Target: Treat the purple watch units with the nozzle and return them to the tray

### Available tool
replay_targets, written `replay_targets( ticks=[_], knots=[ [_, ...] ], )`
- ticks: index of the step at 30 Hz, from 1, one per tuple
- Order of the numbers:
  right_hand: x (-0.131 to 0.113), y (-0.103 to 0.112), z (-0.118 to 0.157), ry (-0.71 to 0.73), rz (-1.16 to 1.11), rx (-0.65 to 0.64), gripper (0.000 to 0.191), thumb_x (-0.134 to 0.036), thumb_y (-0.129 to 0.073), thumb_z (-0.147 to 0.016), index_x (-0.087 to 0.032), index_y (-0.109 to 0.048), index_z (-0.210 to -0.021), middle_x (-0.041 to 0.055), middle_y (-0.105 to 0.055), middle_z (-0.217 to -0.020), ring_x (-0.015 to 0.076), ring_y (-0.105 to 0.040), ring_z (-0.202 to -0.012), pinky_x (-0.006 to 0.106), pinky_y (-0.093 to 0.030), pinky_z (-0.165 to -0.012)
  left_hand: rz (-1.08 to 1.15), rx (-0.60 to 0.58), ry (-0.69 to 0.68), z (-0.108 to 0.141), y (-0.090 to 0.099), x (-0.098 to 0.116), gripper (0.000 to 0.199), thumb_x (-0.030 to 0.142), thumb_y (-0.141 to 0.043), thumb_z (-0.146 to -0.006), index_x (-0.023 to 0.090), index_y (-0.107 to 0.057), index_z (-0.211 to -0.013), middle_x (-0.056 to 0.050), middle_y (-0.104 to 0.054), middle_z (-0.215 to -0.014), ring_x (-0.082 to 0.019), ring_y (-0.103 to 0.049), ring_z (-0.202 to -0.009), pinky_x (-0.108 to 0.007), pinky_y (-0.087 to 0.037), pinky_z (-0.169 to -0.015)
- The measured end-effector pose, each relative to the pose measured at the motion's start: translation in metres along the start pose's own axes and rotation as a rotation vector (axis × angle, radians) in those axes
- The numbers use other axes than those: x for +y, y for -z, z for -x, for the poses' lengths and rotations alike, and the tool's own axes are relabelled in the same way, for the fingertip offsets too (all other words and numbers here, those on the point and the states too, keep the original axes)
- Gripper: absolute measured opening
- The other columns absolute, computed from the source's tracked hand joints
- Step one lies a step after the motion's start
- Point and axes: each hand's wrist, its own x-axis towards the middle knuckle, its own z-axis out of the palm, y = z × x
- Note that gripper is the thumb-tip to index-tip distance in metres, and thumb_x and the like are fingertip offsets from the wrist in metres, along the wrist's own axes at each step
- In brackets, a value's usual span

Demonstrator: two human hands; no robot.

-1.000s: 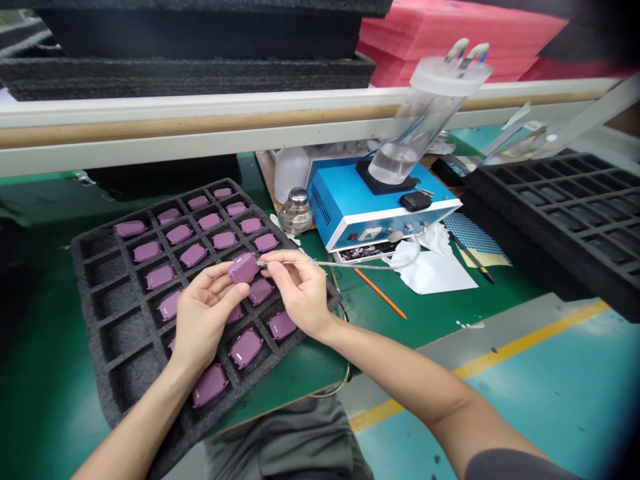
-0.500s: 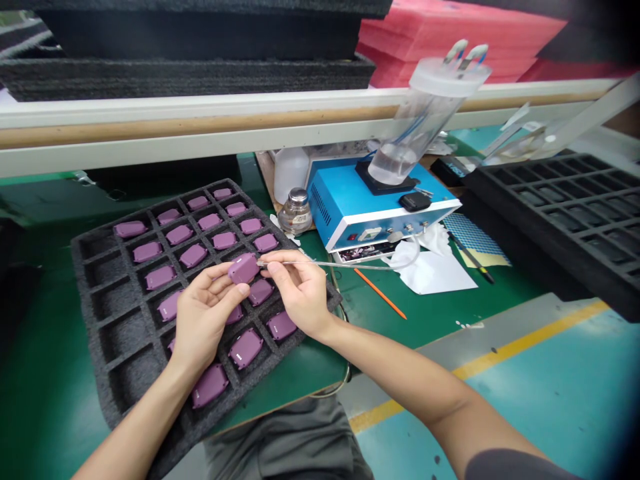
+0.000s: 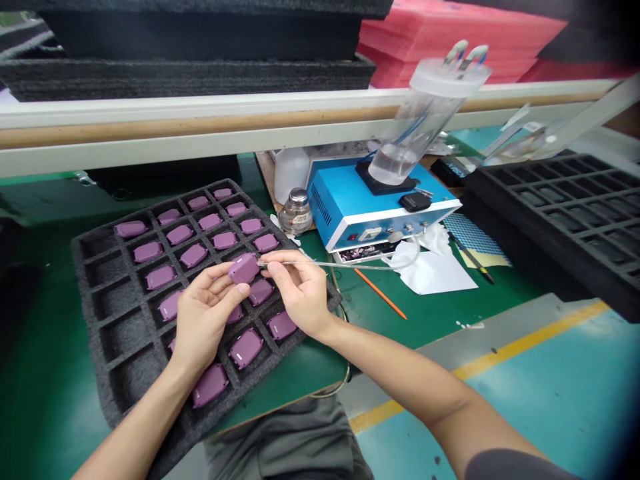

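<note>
My left hand (image 3: 205,313) grips a purple plastic casing (image 3: 244,268) between thumb and fingers, raised above a black foam tray (image 3: 117,333). My right hand (image 3: 300,290) pinches the end of a thin clear tube (image 3: 350,266), its tip touching or very near the casing's right edge. The tube runs right toward the front of a blue machine (image 3: 340,197). Several similar purple casings, such as one near the tray's front (image 3: 247,349), sit in the tray's compartments. Compartments along the tray's left side hold nothing. My left hand hides part of some casings below it.
A clear cylinder with liquid (image 3: 400,150) stands on the machine. Beside it are a small glass bottle (image 3: 296,212), an orange stick (image 3: 381,293), white paper (image 3: 440,273) and a black pen (image 3: 473,257). Another black tray (image 3: 565,220) lies right. A shelf rail (image 3: 200,123) crosses overhead.
</note>
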Motion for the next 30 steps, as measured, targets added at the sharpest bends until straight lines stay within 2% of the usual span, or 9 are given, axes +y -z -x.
replay_targets(
  ticks=[8,19,30],
  knots=[
    [0.0006,0.0006,0.0003,0.007,0.009,-0.003,0.016,-0.035,-0.066,-0.094,-0.022,-0.073,-0.098,0.0052,-0.075,-0.101,0.0175,-0.073,-0.093,0.033,-0.066,-0.084,0.000,0.013,0.011,0.0001,-0.0006,0.0011,0.052,0.027,-0.091,-0.066,0.017,-0.070,-0.113,-0.010,-0.078,-0.112,-0.021,-0.073,-0.100,-0.032,-0.056,-0.094],
    [0.0007,0.0006,-0.0001,0.012,0.004,0.000,0.016,-0.035,-0.067,-0.093,-0.022,-0.074,-0.098,0.0052,-0.075,-0.101,0.0173,-0.073,-0.091,0.033,-0.065,-0.083,0.005,-0.003,-0.001,-0.0001,-0.0009,-0.0002,0.049,0.025,-0.090,-0.069,0.018,-0.070,-0.113,-0.009,-0.078,-0.112,-0.019,-0.073,-0.100,-0.029,-0.056,-0.094],
    [0.0001,0.0004,0.0002,0.007,0.017,0.003,0.017,-0.037,-0.067,-0.093,-0.022,-0.073,-0.097,0.0051,-0.075,-0.101,0.0176,-0.073,-0.092,0.033,-0.066,-0.083,0.001,0.002,0.005,0.0000,-0.0006,0.0009,0.051,0.027,-0.091,-0.067,0.017,-0.071,-0.113,-0.010,-0.078,-0.114,-0.021,-0.073,-0.103,-0.031,-0.055,-0.096]
  ],
)
